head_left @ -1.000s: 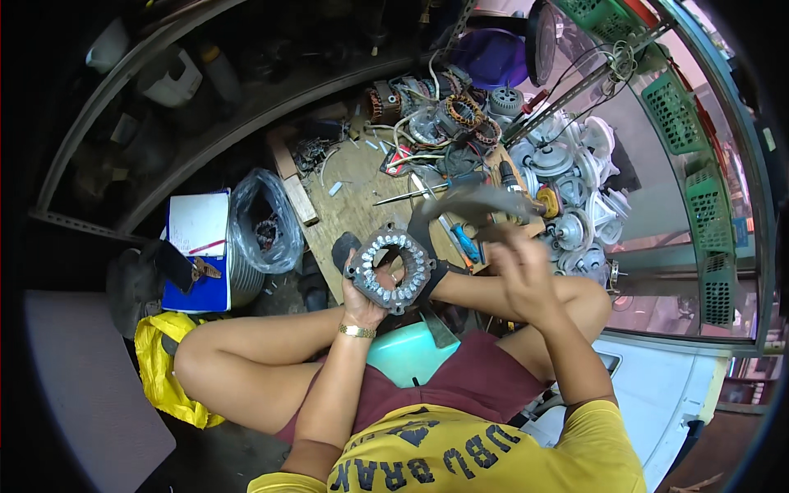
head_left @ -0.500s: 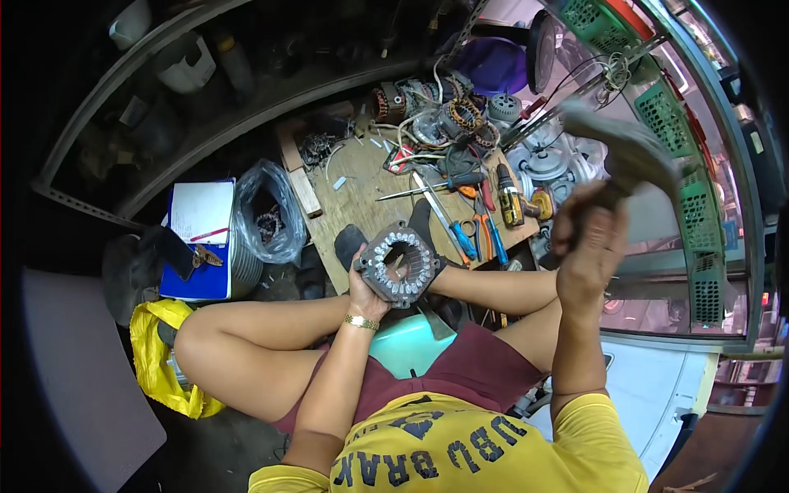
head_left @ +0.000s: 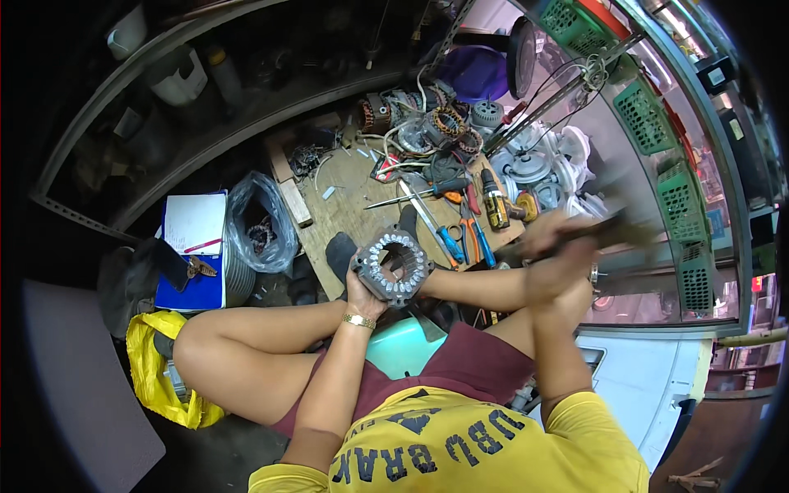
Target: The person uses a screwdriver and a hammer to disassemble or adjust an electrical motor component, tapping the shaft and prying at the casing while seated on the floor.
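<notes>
My left hand (head_left: 364, 293), with a gold watch (head_left: 359, 320) at its wrist, grips the lower left side of a stator core (head_left: 401, 288). The grey ring is tipped so its bore faces up, and pale slot ends run around it. My right hand (head_left: 560, 261) is raised off to the right, wrapped round a hammer (head_left: 610, 233). Motion smears the hammer's head and part of that hand. A gap separates the hammer from the stator core. My bare legs spread on both sides of the ring.
A wooden board (head_left: 349, 193) ahead bears a cordless drill (head_left: 495, 201), pliers (head_left: 466, 232), a screwdriver (head_left: 444, 187) and copper-wound stators (head_left: 448, 122). Left stand a plastic-lined bin (head_left: 283, 234), a notebook (head_left: 193, 218) and a yellow bag (head_left: 148, 361). Green baskets (head_left: 678, 205) hang at right.
The hammer and my right hand have dropped lower and swung from upright toward sideways. My left hand keeps hold of the stator core. The whole view has shifted slightly.
</notes>
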### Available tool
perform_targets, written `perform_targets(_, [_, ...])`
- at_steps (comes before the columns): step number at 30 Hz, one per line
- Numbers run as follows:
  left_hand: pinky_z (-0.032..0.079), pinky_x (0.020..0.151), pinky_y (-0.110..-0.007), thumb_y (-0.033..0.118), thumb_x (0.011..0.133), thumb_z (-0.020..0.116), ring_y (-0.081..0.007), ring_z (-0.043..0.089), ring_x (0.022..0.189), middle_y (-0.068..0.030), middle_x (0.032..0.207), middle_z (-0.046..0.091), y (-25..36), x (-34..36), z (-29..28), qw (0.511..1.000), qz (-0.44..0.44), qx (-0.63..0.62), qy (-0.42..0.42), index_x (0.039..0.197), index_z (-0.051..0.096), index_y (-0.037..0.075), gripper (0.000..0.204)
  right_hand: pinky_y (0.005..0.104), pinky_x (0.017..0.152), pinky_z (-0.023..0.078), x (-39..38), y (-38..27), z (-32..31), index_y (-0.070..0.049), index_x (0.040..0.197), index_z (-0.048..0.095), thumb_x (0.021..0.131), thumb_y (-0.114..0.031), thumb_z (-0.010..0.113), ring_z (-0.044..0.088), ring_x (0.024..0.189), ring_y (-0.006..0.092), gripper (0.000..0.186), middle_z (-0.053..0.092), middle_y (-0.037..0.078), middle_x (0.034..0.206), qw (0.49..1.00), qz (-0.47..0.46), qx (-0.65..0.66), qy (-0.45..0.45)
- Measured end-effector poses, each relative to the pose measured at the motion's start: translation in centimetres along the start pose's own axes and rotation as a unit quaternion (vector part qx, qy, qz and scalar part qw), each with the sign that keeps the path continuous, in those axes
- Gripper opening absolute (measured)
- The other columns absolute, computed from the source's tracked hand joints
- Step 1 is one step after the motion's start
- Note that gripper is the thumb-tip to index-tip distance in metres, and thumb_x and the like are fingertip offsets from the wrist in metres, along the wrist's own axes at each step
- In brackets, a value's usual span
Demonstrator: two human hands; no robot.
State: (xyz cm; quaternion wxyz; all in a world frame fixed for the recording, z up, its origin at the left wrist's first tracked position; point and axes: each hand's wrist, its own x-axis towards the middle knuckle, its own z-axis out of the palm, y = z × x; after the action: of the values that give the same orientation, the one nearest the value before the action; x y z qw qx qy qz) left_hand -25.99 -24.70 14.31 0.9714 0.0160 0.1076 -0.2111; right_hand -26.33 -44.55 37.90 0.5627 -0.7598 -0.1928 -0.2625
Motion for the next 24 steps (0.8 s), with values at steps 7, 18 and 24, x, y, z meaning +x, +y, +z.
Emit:
perform_targets(7, [0.042, 0.109, -0.054, 0.049, 0.097, 0.044, -0.0338, 0.050, 0.132, -0.0138, 0.146, 0.052, 0.6, -1.3, -2.4, 0.999, -0.034, -0.012, 0.017, 0.150, 0.046, 0.013, 0.064, 0.0442, 0.064, 0.048, -4.0, 3.3, 2.4, 0.005, 0.114, 0.059, 0.101, -0.026, 0.059, 0.063, 0.070, 0.0391, 0.034, 0.062, 0.026, 0.078, 0.921, 0.228, -0.252, -0.189])
perform_targets(18, [0.029, 0.118, -0.059, 0.063, 0.091, 0.050, -0.0408, 0.036, 0.143, -0.0187, 0.158, 0.037, -0.5, -1.6, 2.2, 0.985, 0.047, 0.043, -0.163, 0.150, 0.043, 0.007, 0.082, 0.0244, 0.034, 0.037, -13.6, 7.5, 5.5, -0.004, 0.112, 0.050, 0.101, -0.037, 0.063, 0.046, 0.041, 0.0078, 0.038, 0.063, 0.006, 0.083, 0.858, 0.497, 0.117, 0.059])
perform_targets(24, [0.030, 0.117, -0.058, 0.069, 0.090, 0.051, -0.0413, 0.040, 0.139, -0.0187, 0.155, 0.040, -0.4, -2.1, 1.3, 0.997, 0.005, -0.002, -0.077, 0.149, 0.044, 0.008, 0.085, 0.0248, 0.042, 0.039, -12.5, 6.8, 4.5, -0.003, 0.106, 0.053, 0.104, -0.031, 0.055, 0.048, 0.046, 0.0085, 0.028, 0.056, 0.004, 0.069, 0.895, 0.443, 0.018, -0.050])
